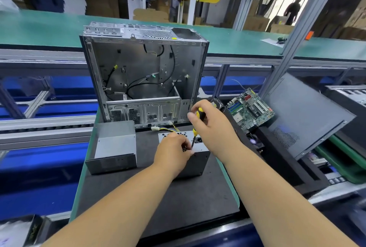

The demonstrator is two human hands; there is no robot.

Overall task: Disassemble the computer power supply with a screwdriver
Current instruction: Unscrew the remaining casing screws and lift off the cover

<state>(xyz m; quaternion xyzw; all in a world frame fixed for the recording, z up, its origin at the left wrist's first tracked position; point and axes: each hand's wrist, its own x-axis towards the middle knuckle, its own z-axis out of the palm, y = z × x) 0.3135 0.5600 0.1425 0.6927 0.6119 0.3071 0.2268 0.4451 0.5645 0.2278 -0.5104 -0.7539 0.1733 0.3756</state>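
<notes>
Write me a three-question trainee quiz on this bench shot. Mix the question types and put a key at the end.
1. True or false: the right hand grips the yellow-and-black screwdriver.
2. What does the left hand rest on? A) motherboard B) power supply C) empty case
3. Fill in: the motherboard lies to the ____ of the empty case.

Key: 1 true. 2 B, the power supply. 3 right.
</notes>
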